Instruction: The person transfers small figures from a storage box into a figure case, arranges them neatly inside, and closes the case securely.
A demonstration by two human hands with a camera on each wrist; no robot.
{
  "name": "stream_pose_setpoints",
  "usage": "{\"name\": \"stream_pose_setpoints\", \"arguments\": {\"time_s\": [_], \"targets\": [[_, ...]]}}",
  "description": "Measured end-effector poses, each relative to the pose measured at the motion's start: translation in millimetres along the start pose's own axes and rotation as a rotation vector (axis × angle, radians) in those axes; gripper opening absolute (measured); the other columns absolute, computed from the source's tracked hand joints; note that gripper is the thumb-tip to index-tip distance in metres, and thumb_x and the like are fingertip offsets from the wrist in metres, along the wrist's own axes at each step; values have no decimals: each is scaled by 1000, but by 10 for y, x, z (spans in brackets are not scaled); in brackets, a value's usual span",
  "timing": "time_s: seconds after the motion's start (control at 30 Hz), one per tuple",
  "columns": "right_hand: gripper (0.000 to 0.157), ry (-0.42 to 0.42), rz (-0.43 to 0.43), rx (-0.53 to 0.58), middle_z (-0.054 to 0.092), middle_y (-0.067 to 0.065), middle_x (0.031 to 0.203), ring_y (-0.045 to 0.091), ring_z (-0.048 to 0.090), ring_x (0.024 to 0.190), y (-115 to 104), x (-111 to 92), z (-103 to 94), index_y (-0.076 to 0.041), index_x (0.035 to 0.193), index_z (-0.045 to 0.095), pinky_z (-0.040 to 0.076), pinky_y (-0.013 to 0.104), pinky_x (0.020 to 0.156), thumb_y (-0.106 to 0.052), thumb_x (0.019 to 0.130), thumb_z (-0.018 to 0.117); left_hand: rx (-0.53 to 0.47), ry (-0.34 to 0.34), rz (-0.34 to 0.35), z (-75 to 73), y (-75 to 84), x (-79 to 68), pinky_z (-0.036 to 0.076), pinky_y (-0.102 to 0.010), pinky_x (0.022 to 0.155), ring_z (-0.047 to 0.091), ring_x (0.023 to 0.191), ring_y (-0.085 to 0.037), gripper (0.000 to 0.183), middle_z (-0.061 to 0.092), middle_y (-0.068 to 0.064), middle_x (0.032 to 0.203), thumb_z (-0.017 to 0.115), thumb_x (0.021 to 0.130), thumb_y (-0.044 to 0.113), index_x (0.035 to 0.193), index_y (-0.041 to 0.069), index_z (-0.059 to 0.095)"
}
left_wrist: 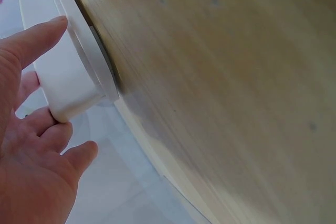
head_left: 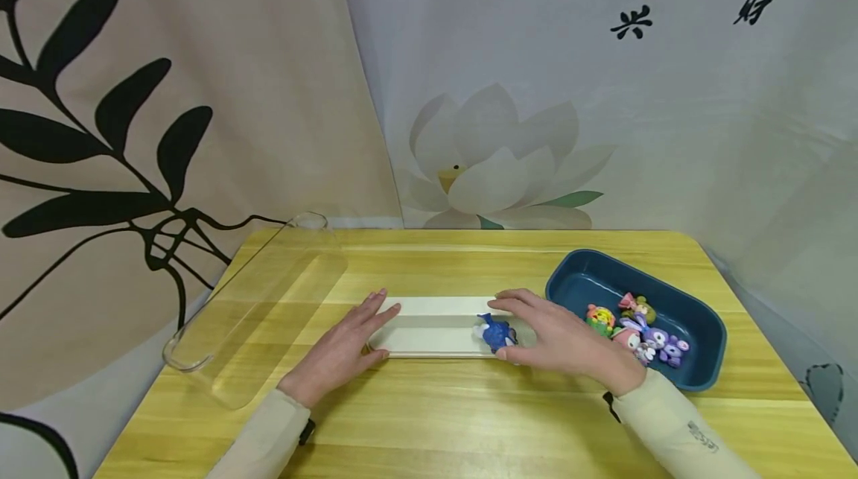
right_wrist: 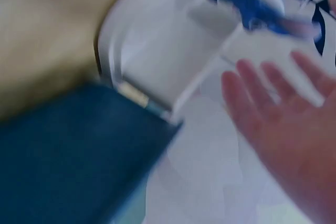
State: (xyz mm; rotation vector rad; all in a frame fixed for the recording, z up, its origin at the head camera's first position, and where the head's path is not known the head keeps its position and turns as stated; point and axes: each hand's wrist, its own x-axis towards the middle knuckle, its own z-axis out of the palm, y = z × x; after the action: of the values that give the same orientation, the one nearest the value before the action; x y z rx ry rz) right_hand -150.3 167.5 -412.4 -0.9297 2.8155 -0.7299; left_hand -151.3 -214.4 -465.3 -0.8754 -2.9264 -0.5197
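Blue toy [head_left: 496,334] at the right of a white stepped stand [head_left: 429,341], yellow wood-grained table [head_left: 436,419], printed cloth backdrop [head_left: 670,129], clear rounded cover [head_left: 268,304], dark blue tray [head_left: 586,281], left hand [head_left: 342,345] gripping the stand, right hand [head_left: 559,335] loosely spread.

Left forearm [head_left: 264,434] and right forearm [head_left: 677,427] extended forward, angled inward. Left hand [head_left: 338,356]: thumb [left_wrist: 42,40] straight, fingers [left_wrist: 39,121] partly bent. Right hand [head_left: 559,337]: fingers [right_wrist: 255,87] nearly straight, slightly spread.
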Motion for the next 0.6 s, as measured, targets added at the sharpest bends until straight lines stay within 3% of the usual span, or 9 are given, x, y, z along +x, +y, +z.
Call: {"name": "stream_pose_setpoints", "arguments": {"time_s": [0.13,0.3,0.47,0.6], "targets": [[66,-103,-89,35,35,0,166,32,41,146,48,20,-152,-24,156,48,48,56,109,-25,95,72,1,1,1,2,-7,-1,32,-55,122,29,153,-34,77,24,-15,170,79,94,28,160,17,41],[72,-200,-183,39,32,-3,168,29,35,151,84,73,-218,-22,159,44,45,55,113,-7,92,66,-4,3,0,10,-10,-6,33,-56,121,29,153,-34,77,24,-15,169,80,93,28,160,16,42],[72,-276,-227,61,31,-2,169,28,36,151,110,132,-182,-28,159,43,44,52,114,-2,95,62,-5,7,6,7,-6,-10,33,-55,121,29,153,-34,77,24,-15,169,80,93,27,160,17,42],[63,-297,-225,50,34,-2,167,28,41,148,127,160,-162,-25,155,51,46,49,114,-6,97,66,-5,7,8,-5,1,-10,34,-55,121,29,153,-34,77,24,-15,169,79,94,28,160,17,42]]}}
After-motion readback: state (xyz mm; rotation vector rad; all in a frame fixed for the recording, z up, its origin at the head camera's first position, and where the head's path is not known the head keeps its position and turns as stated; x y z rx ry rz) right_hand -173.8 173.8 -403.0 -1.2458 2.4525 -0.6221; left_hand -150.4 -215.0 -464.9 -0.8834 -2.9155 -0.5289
